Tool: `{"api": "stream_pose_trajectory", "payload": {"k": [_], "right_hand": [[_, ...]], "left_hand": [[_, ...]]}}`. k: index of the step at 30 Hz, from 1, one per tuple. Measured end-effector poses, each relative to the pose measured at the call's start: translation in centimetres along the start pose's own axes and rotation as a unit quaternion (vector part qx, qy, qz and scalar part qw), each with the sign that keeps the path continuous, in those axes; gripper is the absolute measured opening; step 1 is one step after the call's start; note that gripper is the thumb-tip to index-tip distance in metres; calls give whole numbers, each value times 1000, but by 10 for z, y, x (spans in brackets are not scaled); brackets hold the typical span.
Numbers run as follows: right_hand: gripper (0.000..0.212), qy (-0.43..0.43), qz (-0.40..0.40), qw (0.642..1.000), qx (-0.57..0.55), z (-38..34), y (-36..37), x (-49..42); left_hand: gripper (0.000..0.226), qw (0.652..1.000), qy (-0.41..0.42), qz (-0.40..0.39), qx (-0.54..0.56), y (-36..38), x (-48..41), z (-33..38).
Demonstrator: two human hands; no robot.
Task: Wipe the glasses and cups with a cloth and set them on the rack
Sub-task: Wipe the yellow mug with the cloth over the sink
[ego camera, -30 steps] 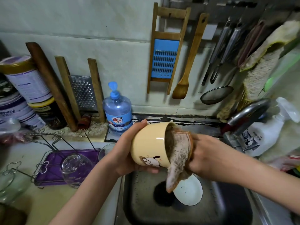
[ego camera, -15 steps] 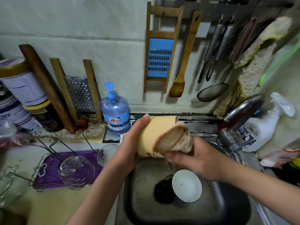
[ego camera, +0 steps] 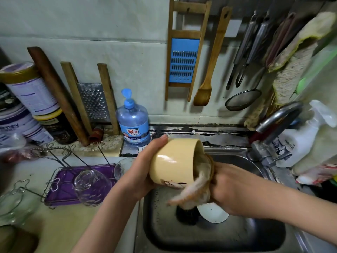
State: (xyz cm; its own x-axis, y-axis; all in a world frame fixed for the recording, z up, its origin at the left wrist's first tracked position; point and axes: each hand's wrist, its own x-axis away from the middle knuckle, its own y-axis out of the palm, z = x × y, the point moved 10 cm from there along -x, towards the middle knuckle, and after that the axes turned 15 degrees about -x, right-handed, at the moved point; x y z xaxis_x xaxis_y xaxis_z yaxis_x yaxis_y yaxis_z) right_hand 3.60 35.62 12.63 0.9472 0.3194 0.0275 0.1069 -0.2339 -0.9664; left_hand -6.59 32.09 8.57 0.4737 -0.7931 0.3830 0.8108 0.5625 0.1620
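My left hand [ego camera: 144, 168] grips a cream cup [ego camera: 175, 159] with a cartoon print, held on its side above the sink with the mouth facing right. My right hand [ego camera: 235, 189] holds a brownish cloth [ego camera: 197, 187] pushed into the cup's mouth; a tail of cloth hangs down below. A wire rack with a purple tray [ego camera: 63, 190] stands on the counter to the left. One clear glass [ego camera: 89, 189] sits upside down on it, and a second glass [ego camera: 124, 167] shows behind my left wrist.
The steel sink [ego camera: 237, 240] holds a white dish [ego camera: 213, 213] by the drain. A tap [ego camera: 279, 119] and white spray bottle [ego camera: 299, 139] stand at the right. A blue water bottle [ego camera: 133, 121], tins and graters line the back wall. More glassware [ego camera: 12, 203] sits far left.
The cup has turned in my left hand and its mouth tilts lower to the right. My right hand has pushed the cloth deeper into the cup, with its tail swinging below.
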Motion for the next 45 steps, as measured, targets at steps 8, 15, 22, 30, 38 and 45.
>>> {"api": "stream_pose_trajectory", "payload": {"k": [8, 15, 22, 30, 38, 45], "right_hand": [[33, -154, 68, 968, 186, 4, -25, 13], [38, -147, 227, 953, 134, -6, -58, 12], [25, 111, 350, 920, -139, 43, -75, 41], [28, 166, 127, 880, -427, 63, -21, 37], [85, 156, 196, 765, -594, 95, -27, 49], [37, 239, 284, 831, -414, 117, -19, 44]], "left_hand": [[32, 998, -32, -30, 44, 9, 2, -10], [50, 987, -113, -30, 108, 21, 4, -34], [62, 965, -153, -52, 207, 39, 7, -50], [51, 973, -97, -7, 208, 44, -13, -44], [43, 982, -69, -37, 173, 64, -23, -50], [32, 994, -42, -33, 99, 66, -31, -39]]}}
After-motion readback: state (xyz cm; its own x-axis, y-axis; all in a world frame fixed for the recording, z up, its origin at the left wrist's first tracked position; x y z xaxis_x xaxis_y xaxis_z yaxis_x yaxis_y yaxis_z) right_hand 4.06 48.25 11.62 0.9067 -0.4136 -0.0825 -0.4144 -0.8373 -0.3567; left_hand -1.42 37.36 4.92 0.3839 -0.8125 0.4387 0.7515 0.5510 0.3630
